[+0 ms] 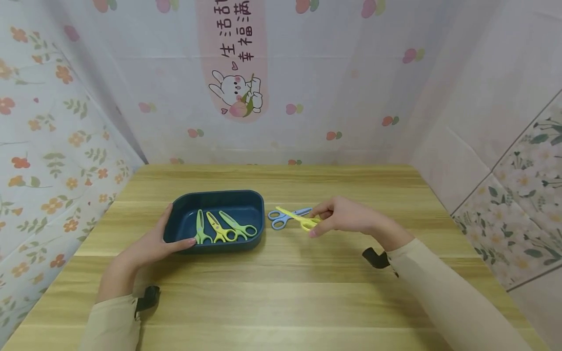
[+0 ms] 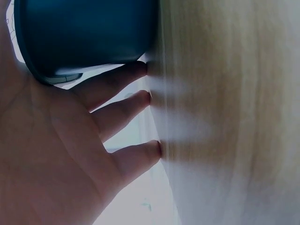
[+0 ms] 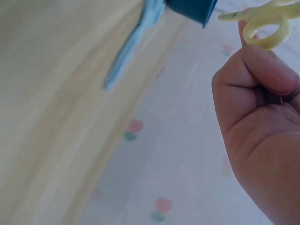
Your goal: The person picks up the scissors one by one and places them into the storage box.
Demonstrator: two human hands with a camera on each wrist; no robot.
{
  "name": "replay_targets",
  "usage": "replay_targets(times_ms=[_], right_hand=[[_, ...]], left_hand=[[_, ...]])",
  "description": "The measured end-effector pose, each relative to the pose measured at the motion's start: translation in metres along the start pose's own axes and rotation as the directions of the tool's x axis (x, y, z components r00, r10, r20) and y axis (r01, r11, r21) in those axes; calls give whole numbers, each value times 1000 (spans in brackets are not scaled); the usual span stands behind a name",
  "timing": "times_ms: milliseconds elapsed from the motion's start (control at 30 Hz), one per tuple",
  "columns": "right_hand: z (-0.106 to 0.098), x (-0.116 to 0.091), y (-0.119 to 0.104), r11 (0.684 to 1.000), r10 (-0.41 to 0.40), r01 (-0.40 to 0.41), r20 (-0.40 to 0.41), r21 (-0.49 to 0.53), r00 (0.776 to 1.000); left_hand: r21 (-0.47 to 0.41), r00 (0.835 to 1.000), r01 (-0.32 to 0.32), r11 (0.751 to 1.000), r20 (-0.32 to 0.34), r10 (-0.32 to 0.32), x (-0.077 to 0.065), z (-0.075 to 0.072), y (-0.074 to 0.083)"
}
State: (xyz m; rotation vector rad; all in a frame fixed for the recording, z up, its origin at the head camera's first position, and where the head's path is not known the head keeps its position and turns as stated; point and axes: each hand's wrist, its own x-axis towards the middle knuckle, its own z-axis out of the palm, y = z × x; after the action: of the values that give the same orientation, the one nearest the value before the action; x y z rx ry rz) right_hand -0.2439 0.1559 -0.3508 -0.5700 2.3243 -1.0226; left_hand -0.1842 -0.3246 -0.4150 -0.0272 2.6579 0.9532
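Observation:
At the dark blue box (image 1: 241, 247), my left hand (image 1: 149, 243) holds the left end, the thumb over the front rim. Its other fingers (image 2: 121, 115) reach down outside the wall to the tabletop. Three scissors lie inside: green scissors (image 1: 200, 226), yellow scissors (image 1: 217, 225) and another green pair (image 1: 232, 222). My right hand (image 1: 347, 214) pinches a second yellow pair of scissors (image 1: 290, 214) by the handles, blades pointing left. Beneath them, blue scissors (image 1: 283, 219) lie on the table right of the box. One yellow handle loop (image 3: 281, 35) shows in the right wrist view.
The wood-grain table (image 1: 281, 292) extends around the box and in front of both hands. A printed cloth (image 1: 307, 83) hangs behind it, with patterned coverings at both sides. Each wrist carries a black camera mount, the right one (image 1: 375, 258) just above the table.

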Motion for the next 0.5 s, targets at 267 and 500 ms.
replay_targets(times_ms=[267,500], right_hand=[[8,43,-48,991,-77,82,49,-110,996],[23,87,-79,959,-33,52,72,-280,997]], left_hand=[[6,1000,-4,1000,1,4,1,-1,-1],[-15,1000,4,1000,8,-4,1,0,-3]])
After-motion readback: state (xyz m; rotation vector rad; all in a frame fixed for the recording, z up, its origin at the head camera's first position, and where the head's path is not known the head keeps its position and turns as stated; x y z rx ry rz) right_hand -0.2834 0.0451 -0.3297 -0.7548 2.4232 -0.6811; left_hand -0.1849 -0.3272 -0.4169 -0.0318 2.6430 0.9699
